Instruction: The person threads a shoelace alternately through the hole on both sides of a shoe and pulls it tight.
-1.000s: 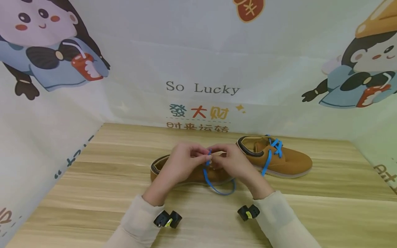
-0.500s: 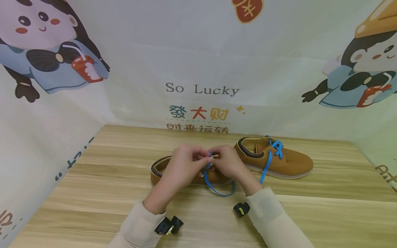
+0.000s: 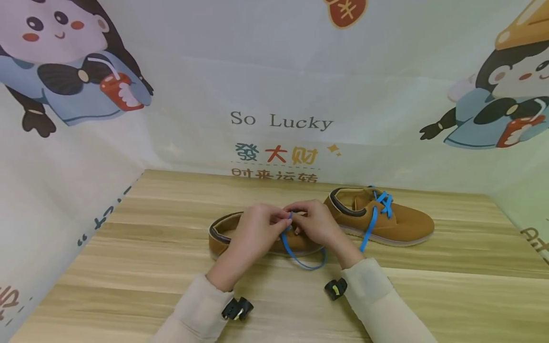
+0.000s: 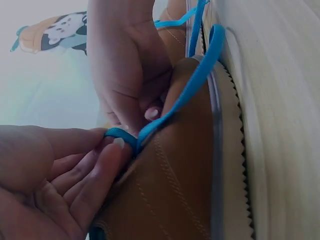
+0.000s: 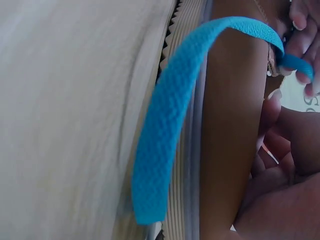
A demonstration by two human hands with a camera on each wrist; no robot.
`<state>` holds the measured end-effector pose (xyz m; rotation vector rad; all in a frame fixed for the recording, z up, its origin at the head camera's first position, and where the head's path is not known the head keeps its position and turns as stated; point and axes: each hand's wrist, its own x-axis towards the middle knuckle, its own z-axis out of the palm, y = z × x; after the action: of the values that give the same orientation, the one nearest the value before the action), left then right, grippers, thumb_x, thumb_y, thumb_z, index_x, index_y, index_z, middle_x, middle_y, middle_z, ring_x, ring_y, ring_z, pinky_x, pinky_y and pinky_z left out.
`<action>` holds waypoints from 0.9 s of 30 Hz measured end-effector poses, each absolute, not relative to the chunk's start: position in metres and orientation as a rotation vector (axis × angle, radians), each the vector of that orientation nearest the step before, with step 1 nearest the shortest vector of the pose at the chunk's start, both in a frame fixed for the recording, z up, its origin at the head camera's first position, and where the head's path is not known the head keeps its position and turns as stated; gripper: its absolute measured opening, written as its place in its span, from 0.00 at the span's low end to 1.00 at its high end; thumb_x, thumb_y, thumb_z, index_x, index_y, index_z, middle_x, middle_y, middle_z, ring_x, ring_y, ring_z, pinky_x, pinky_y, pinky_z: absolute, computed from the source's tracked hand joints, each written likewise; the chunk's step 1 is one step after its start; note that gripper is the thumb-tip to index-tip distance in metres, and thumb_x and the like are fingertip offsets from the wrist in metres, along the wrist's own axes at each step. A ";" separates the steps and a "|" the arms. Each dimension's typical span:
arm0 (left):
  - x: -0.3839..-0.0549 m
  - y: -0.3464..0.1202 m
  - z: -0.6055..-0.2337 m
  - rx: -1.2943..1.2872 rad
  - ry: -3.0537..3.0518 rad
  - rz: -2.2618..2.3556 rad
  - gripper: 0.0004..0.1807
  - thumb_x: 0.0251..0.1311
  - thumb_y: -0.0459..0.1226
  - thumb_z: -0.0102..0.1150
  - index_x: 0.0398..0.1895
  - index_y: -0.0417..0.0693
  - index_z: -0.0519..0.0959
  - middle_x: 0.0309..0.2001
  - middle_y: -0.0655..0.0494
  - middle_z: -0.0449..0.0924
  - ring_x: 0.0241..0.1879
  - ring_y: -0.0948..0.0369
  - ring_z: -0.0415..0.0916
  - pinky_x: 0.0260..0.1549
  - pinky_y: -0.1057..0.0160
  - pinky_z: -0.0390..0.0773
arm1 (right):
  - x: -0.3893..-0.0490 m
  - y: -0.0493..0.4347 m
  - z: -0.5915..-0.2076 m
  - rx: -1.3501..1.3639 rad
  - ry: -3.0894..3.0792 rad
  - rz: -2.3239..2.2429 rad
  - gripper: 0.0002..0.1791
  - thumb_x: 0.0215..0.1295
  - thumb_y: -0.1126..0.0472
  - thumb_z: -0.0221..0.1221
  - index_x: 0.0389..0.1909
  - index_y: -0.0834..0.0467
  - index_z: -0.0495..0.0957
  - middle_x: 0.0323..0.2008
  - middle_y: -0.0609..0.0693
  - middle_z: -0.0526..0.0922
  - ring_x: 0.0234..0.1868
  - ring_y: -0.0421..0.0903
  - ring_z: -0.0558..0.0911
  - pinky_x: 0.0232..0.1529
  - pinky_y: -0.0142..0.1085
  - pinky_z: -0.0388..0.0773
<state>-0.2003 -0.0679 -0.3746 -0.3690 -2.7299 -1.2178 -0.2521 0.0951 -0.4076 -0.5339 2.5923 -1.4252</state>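
A brown shoe (image 3: 219, 244) lies on the table, toe to the right, partly covered by both hands. From its eyelets a blue shoelace (image 5: 167, 120) loops down past the near side of the sole. My left hand (image 4: 47, 175) pinches this lace between thumb and fingers, just over the shoe's opening. Opposite it, my right hand (image 3: 319, 224) has its thumb and index finger meeting at the same lace, its other fingers curled against the shoe's upper. The lace between the fingertips is short and mostly hidden in the head view.
Behind and to the right stands a second brown shoe (image 3: 407, 221), its blue lace (image 3: 370, 231) crossed at the front with one end hanging down. A printed cloth (image 3: 274, 85) rises along the back and sides of the wooden table (image 3: 128, 267).
My right forearm has shifted slightly left and its wrist turned a little. Both hands stay at the lace; the shoes have barely moved.
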 end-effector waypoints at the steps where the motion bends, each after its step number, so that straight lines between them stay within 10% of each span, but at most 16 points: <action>1: -0.202 -0.068 -0.376 -0.354 -2.727 -1.227 0.06 0.64 0.35 0.67 0.38 0.42 0.90 0.40 0.50 0.90 0.40 0.59 0.86 0.38 0.62 0.84 | -0.252 0.095 -0.408 -0.524 2.585 -1.435 0.13 0.74 0.65 0.56 0.52 0.61 0.85 0.43 0.59 0.88 0.21 0.37 0.78 0.26 0.28 0.75; 13: -0.214 -0.072 -0.394 -0.225 -2.733 -1.244 0.07 0.62 0.34 0.67 0.32 0.40 0.90 0.30 0.50 0.89 0.21 0.65 0.73 0.21 0.69 0.70 | -0.253 0.093 -0.409 -0.452 2.542 -1.443 0.17 0.77 0.61 0.54 0.61 0.61 0.79 0.52 0.59 0.85 0.23 0.40 0.79 0.32 0.34 0.77; 27: -0.219 -0.068 -0.403 -0.036 -2.738 -1.238 0.07 0.61 0.36 0.66 0.30 0.45 0.91 0.30 0.54 0.89 0.28 0.62 0.80 0.26 0.68 0.73 | -0.251 0.094 -0.411 -0.399 2.477 -1.525 0.16 0.76 0.60 0.56 0.59 0.60 0.81 0.52 0.58 0.85 0.24 0.40 0.78 0.32 0.33 0.77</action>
<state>-0.2188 -0.0676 -0.4026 -0.0365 -2.7384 -1.2375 -0.2513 0.0938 -0.4105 -0.3993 2.4767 -1.5251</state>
